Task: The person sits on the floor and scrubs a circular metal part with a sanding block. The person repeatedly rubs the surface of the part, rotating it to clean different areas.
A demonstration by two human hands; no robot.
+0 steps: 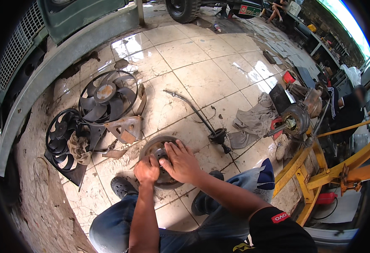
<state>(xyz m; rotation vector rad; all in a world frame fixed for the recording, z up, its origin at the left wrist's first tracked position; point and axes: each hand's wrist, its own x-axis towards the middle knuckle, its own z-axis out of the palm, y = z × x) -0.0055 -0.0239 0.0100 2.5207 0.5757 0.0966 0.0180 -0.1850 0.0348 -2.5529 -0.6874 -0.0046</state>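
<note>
A round, rusty metal disc (154, 145), like a brake disc or drum, lies on the tiled floor between my feet. My left hand (147, 169) is closed at the left side of its centre; what the fingers hold, if anything, is hidden. Across the disc's right side and hub lies my right hand (179, 162), its fingers stretched out and flat. The two hands are close together and cover much of the disc's middle.
Two black cooling fans (108, 95) and a rusty bracket (126, 128) lie at left. A long drive shaft (199, 116) rests ahead. Grey rags (256, 116) and a greasy metal assembly (296, 120) are at right, near a yellow steel frame (307, 185). Another person (349, 109) sits beyond.
</note>
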